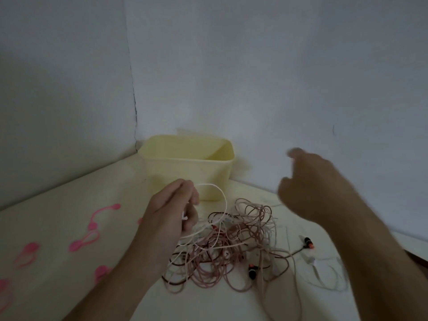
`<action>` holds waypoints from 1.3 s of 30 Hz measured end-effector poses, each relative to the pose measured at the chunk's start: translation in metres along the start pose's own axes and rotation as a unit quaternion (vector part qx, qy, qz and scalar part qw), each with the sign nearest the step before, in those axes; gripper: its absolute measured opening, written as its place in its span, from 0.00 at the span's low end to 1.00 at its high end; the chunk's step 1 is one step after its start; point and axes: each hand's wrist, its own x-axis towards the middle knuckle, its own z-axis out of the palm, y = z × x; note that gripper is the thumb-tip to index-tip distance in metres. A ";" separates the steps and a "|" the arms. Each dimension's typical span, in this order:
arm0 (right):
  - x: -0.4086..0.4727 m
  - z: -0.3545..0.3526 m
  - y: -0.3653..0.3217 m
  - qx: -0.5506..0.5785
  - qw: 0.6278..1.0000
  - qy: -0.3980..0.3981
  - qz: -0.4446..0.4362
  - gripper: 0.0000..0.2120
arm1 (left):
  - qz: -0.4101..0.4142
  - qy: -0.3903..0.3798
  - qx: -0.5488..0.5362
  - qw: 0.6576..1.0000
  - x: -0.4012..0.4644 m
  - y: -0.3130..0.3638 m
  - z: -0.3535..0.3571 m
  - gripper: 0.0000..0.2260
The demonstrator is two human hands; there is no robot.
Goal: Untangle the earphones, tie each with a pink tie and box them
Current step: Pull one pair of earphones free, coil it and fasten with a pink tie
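While my left hand (172,210) is pinching a white earphone cable (218,195) lifted out of the tangled earphones (231,246), my right hand (310,188) is hovering blurred above the surface (69,205), its grip loose and holding nothing. Pink ties (92,228) are lying to the left. An open yellow box (187,165) is standing just behind the tangle in the corner.

A pale yellow open plastic box (187,167) stands at the far side of the cream tabletop (76,205), in the corner of the grey walls (278,66). Near of it lies the tangled heap of thin earphone cords (231,249). Left of the heap, well apart, the pink looped silicone ties (85,242) lie scattered.
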 end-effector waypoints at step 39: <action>-0.010 0.050 -0.041 0.344 0.913 -0.017 -0.220 0.13 | -0.079 -0.165 -0.198 0.963 -0.004 0.017 -0.008 0.06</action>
